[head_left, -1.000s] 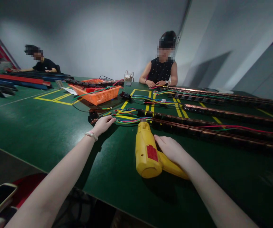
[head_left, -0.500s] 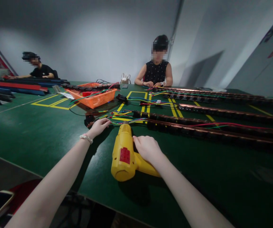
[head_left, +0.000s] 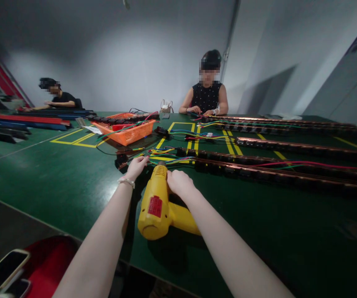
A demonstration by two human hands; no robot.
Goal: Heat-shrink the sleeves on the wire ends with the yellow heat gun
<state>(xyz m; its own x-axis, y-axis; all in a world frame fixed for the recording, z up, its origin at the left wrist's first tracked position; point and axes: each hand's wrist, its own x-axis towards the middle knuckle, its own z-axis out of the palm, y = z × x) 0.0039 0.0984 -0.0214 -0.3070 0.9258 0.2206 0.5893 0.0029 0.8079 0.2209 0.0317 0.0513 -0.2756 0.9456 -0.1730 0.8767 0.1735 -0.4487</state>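
My left hand [head_left: 137, 165], a beaded bracelet at its wrist, pinches the ends of thin coloured wires [head_left: 172, 159] over the green table. These wires run to a long black strip with copper-coloured bars [head_left: 243, 169] on the right. Close beside it, a yellow heat gun [head_left: 156, 207] lies with its nozzle pointing away from me. My right hand [head_left: 180, 183] is closed just right of the gun's nozzle end, its fingertips hidden. The gun's handle passes under my right forearm, apart from the hand. A black connector piece [head_left: 121, 161] sits left of my left hand.
An orange basket [head_left: 128, 134] holding wired parts stands behind my left hand. More copper-barred strips [head_left: 290, 149] stretch to the right. Red and blue profiles [head_left: 35, 120] lie at far left. One person sits across the table, another at left. Phones [head_left: 6, 269] are at lower left.
My right hand has moved left and forward, to beside the heat gun's nozzle. In the view, the gun is slightly further left and my left hand slightly further right, still at the wires.
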